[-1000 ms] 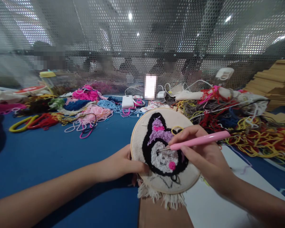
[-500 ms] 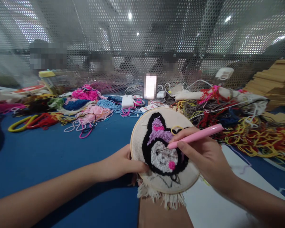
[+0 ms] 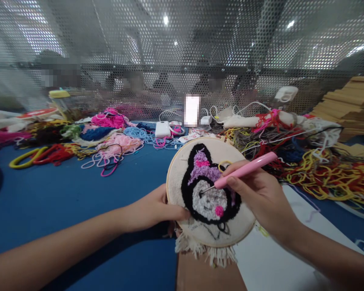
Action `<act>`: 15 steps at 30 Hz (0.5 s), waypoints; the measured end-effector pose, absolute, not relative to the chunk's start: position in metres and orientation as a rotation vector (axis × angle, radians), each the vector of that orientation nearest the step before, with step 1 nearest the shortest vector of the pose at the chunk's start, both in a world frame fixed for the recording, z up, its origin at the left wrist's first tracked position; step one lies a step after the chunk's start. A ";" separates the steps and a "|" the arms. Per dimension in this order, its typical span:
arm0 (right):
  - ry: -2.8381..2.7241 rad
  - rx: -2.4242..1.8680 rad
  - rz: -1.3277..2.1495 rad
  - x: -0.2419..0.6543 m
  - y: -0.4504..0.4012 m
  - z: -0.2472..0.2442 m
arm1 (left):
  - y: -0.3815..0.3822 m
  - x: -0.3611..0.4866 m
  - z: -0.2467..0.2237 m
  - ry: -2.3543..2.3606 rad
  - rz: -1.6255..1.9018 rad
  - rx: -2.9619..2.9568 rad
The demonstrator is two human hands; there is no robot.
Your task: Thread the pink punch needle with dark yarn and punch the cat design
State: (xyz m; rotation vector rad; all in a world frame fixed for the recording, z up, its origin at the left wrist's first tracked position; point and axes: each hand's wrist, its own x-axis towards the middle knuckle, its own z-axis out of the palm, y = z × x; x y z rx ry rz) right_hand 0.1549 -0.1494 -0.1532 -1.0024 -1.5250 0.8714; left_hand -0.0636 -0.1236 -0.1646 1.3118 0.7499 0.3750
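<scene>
A round embroidery hoop (image 3: 177,202) stretches cream cloth with frayed threads along its lower edge. Looped yarn on it forms a black, purple and grey character (image 3: 206,173) with a pink spot. My left hand (image 3: 157,208) grips the hoop's left rim, thumb on the front and fingers hidden behind. Pinched in my right hand (image 3: 257,192) is a pink-handled punch needle (image 3: 248,169). Its thin metal tip meets the grey yarn of the face, beside a small dark stitch. A yellow loop (image 3: 225,165) shows just above my right fingers.
Heaps of coloured yarn (image 3: 115,145) lie across the back of the blue table (image 3: 79,194), with a tangled yellow and red pile (image 3: 327,173) at right. White paper (image 3: 269,258) lies beneath my right arm. A perforated metal screen (image 3: 182,48) stands behind, near stacked brown cardboard (image 3: 348,105).
My right hand has tilted the punch needle slightly, its handle end now further left and higher. The left hand and hoop stay in place.
</scene>
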 end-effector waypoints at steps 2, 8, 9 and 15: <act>-1.496 -0.991 0.896 0.155 -0.149 -0.153 | -0.123 -0.064 -0.166 0.755 0.375 1.319; -1.486 -0.978 0.896 0.154 -0.148 -0.152 | -0.122 -0.066 -0.168 0.752 0.348 1.336; -1.485 -0.978 0.893 0.154 -0.148 -0.152 | -0.122 -0.066 -0.168 0.751 0.348 1.335; -1.478 -0.961 0.910 0.154 -0.149 -0.152 | -0.123 -0.065 -0.166 0.761 0.363 1.326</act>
